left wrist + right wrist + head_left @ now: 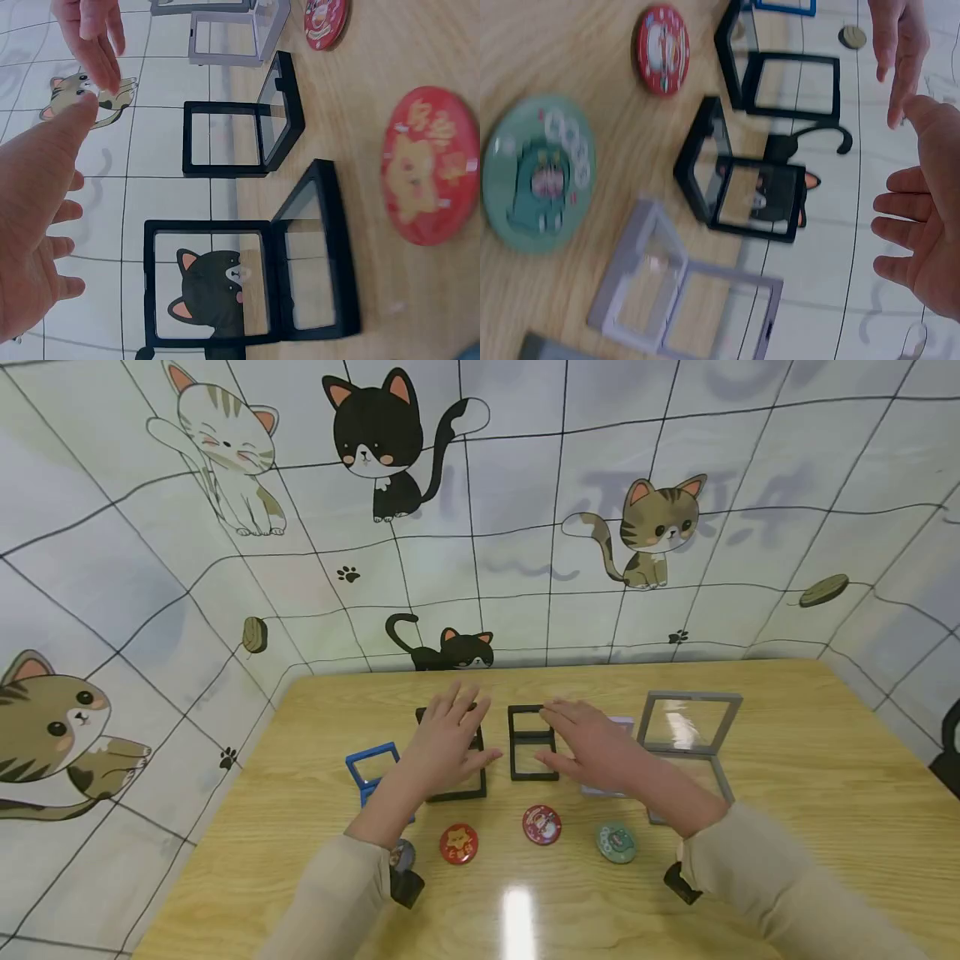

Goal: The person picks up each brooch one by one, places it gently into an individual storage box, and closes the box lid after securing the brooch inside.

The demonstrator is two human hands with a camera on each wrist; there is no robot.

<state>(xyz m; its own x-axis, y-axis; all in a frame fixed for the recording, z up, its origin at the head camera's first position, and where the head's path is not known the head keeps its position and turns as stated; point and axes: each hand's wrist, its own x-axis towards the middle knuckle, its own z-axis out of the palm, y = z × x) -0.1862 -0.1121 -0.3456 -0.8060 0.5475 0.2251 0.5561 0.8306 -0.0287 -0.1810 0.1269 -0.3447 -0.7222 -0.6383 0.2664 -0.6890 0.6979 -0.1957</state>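
Note:
My left hand [442,743] is raised over the larger black display frame [459,795], fingers straight and thumb out, holding nothing. Likewise extended and holding nothing, my right hand [588,742] hovers between the smaller black display frame [533,737] and the lavender frame [602,792], partly covering the lavender one. In the left wrist view both black frames stand with their two halves unfolded. A blue frame [372,750] is partly hidden by my left forearm, and a big grey frame [692,750] stands open behind my right forearm.
Round badges lie in front of the frames: a red one [459,844], a crimson one [542,824], a green one [616,842] and a greyish one [402,855] beside my left wrist. Behind the wooden table [810,760] hangs a cat-print cloth [525,552].

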